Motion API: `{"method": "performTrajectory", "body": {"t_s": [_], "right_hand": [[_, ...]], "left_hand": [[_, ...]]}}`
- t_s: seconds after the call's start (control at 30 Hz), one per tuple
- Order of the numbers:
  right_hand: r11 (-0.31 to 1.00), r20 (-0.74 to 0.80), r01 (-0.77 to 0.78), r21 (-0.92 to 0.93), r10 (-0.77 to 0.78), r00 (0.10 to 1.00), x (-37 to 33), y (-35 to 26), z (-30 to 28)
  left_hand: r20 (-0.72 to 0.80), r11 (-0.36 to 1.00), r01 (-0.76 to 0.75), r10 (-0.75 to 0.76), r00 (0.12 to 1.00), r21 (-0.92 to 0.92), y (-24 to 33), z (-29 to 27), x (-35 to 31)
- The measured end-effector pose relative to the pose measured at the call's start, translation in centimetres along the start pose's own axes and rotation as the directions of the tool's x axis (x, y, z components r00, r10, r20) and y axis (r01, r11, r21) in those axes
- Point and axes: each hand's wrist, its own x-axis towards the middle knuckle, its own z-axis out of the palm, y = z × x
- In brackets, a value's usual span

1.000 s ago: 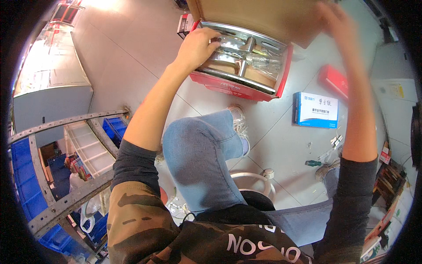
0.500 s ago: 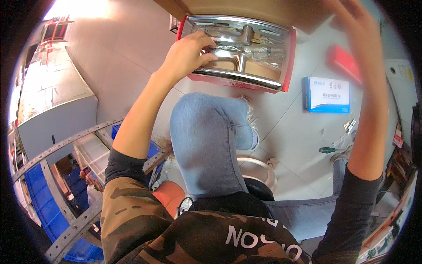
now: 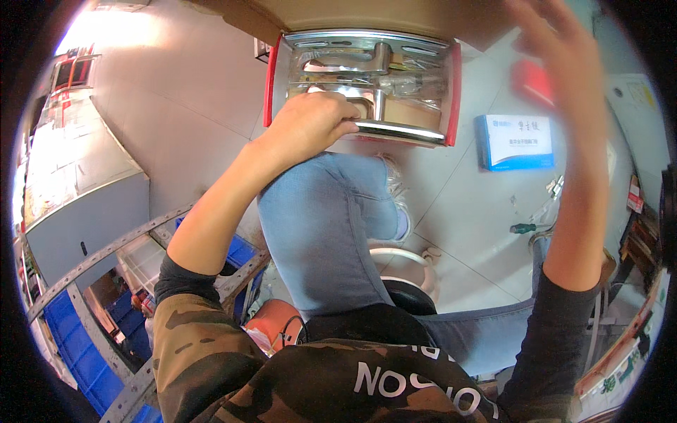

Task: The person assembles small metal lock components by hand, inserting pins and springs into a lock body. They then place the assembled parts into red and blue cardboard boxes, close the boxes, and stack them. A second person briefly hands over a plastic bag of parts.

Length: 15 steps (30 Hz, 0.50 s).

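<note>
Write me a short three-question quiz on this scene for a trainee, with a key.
1. True or false: the left hand is at the near side of the open red box.
2. What shiny metal things lie in the open red box?
3. Fill in the blank: in the picture, the blue-and-white box lies to the ____ of the open red box.

Key:
1. True.
2. Handles.
3. Right.
</note>
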Motion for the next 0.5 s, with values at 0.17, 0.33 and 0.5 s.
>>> {"method": "performTrajectory", "body": {"t_s": [0.17,0.33,0.5], "right_hand": [[0.997,0.035,-0.074,-0.032,0.075,0.997,0.3,-0.6,-0.3],[0.998,0.110,-0.054,-0.014,0.056,0.992,-0.9,-1.1,-1.1],[1.000,0.111,-0.025,-0.018,0.027,0.994,-3.0,-0.5,-1.0]], "left_hand": [[-0.010,0.997,0.057,-0.057,0.998,0.048,0.9,-0.3,-0.4],[-0.102,0.989,0.086,-0.074,0.992,0.117,2.2,0.1,-0.7],[-0.449,0.990,0.136,-0.105,0.887,0.037,0.8,-0.2,-3.1]]}}
